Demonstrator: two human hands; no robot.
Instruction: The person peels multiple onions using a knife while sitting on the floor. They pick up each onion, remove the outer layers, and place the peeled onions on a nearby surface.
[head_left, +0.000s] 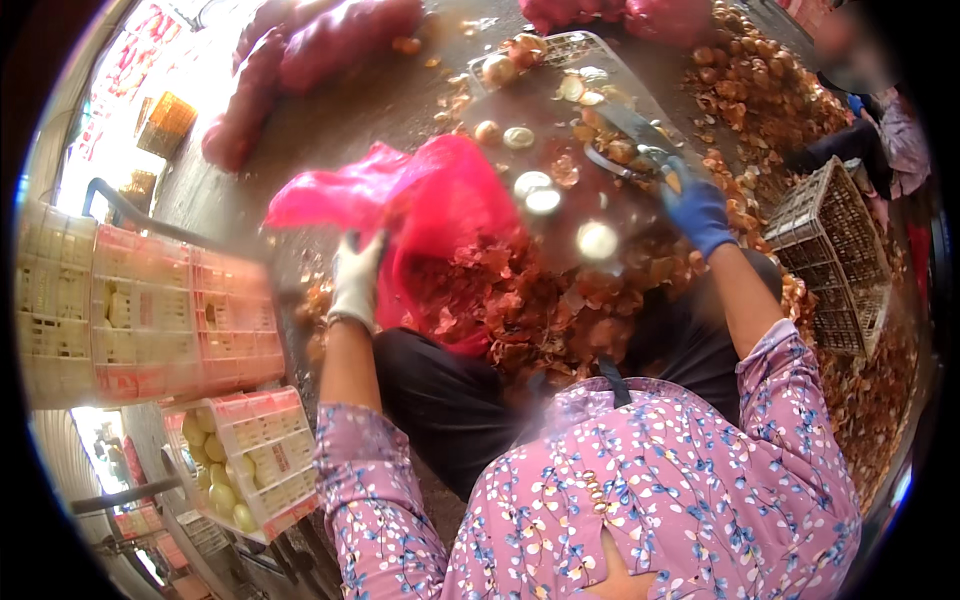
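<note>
My left hand, in a white glove, grips the edge of a bright pink mesh sack. The sack lies slack over a heap of dry onion skins between my knees. In a blue glove, my right hand holds a knife, its blade pointing forward and left over a work surface. Near the blade are trimmed onion pieces and skins. Unpeeled onions rest at the surface's far end, and a pale peeled onion lies nearer me. A curved metal edge beside the knife is unclear.
Stacked plastic crates stand at left, with a tilted crate of peeled onions nearer. Full pink sacks lie ahead. At right are an onion heap, a tipped crate and another person seated.
</note>
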